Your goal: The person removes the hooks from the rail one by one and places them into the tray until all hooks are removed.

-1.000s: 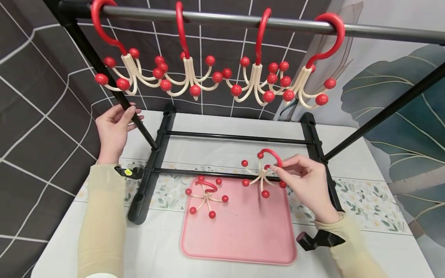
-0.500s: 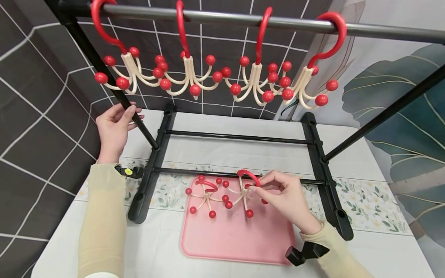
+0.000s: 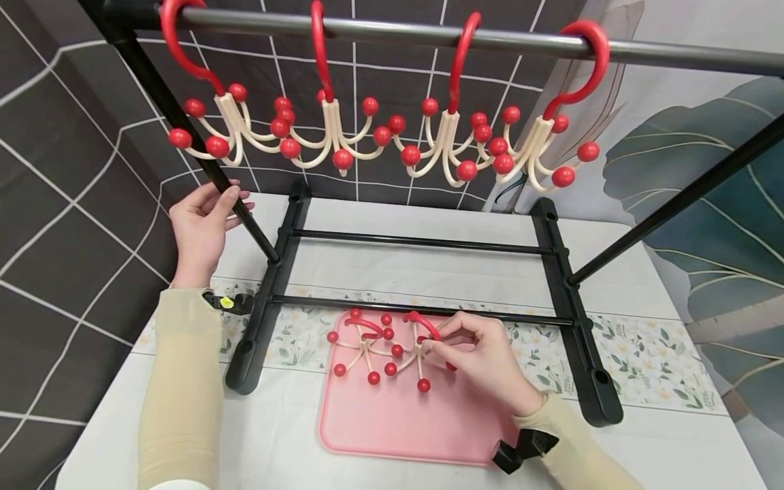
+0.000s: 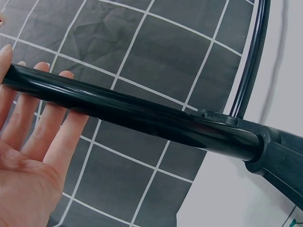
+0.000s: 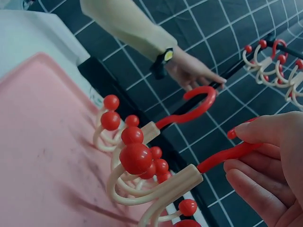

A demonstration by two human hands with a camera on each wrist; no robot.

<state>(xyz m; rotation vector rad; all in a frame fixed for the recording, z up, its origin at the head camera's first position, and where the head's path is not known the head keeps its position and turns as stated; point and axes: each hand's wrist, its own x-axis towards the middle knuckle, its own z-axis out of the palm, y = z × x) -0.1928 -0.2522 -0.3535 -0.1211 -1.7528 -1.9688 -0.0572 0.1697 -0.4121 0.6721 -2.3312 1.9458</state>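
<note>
With thumb and fingertips, my right hand [image 3: 480,357] pinches the red hook of a claw-shaped hanger [image 3: 419,355], whose cream prongs end in red balls. It stands upright, close over the right part of the pink tray [image 3: 416,429]. Just left of it, a matching hanger [image 3: 365,348] rests on the tray, their balls nearly meeting. My left hand [image 3: 202,231] holds the left black post [image 4: 142,116] of the rack between thumb and fingers, the fingers lying behind it in the left wrist view. Part of the pinched hanger is hidden behind the right hand in the head view.
Several like hangers, such as the rightmost hanger [image 3: 533,150], hang from the rack's top bar [image 3: 392,33]. Lower crossbars [image 3: 422,242] and black feet [image 3: 600,388] stand on the white tablecloth [image 3: 269,435]. A dark gridded wall lies behind.
My right hand has moved left and down with the hanger, bringing it over the tray beside the other one. The left hand stays on the post. The hanging ones on the right swing slightly.
</note>
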